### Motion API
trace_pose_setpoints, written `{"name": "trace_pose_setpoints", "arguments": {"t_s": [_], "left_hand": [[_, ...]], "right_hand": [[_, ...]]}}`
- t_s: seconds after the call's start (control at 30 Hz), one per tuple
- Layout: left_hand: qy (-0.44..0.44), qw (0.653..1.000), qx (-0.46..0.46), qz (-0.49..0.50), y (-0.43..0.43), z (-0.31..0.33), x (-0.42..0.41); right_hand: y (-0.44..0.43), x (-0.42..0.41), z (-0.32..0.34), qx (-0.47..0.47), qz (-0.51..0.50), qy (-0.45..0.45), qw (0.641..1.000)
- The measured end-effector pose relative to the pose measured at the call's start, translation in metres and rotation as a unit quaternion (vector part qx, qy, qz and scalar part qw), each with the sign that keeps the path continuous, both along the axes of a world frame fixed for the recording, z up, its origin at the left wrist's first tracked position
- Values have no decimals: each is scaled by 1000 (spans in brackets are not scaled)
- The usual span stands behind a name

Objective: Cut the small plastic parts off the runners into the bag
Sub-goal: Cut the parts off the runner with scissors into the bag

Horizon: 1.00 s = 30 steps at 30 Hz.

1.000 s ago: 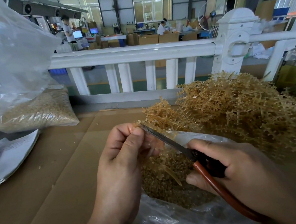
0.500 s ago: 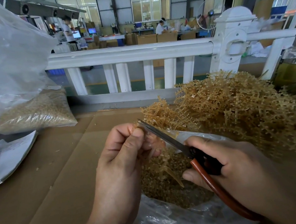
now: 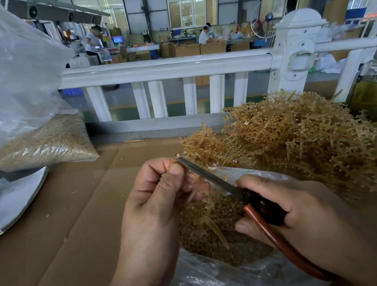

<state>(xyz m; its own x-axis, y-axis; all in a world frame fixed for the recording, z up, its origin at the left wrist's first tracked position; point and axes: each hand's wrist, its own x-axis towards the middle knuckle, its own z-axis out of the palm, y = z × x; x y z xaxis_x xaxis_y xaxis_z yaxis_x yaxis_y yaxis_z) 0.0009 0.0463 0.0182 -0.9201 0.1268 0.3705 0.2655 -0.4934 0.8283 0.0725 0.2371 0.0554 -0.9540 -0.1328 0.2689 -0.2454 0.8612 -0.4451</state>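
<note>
My left hand (image 3: 156, 203) pinches a thin amber plastic runner (image 3: 207, 219) over an open clear plastic bag (image 3: 215, 279); the runner hangs down below my fingers. The bag holds many small amber cut parts (image 3: 214, 235). My right hand (image 3: 299, 215) grips scissors (image 3: 212, 179) with red-brown handles. Their dark blades are nearly closed, and the tips reach my left thumb and forefinger. A large pile of uncut amber runners (image 3: 299, 139) lies behind the bag on the right.
Brown cardboard (image 3: 65, 218) covers the work surface. At the left stands a second clear bag of parts (image 3: 42, 144) beside white papers (image 3: 13, 199). A white railing (image 3: 166, 68) borders the far edge. A glass jar of yellowish liquid (image 3: 373, 85) sits far right.
Both hands stay over the bag. The scissor blades have shifted slightly against the runner at my left fingertips; the view has moved a little.
</note>
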Motion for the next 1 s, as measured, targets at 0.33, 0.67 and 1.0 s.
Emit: {"name": "trace_pose_setpoints", "arguments": {"t_s": [0.33,0.67,1.0], "left_hand": [[14,1000,-2,-13,-1,0,0],[13,1000,2,-15,0,0,0],[12,1000,6,-15,0,0,-1]], "right_hand": [[-3,1,0,-15,13,19,1000],[-1,-1,-2,-23,20,13,999],[-1,0,-1,-23,17,34,999]]}}
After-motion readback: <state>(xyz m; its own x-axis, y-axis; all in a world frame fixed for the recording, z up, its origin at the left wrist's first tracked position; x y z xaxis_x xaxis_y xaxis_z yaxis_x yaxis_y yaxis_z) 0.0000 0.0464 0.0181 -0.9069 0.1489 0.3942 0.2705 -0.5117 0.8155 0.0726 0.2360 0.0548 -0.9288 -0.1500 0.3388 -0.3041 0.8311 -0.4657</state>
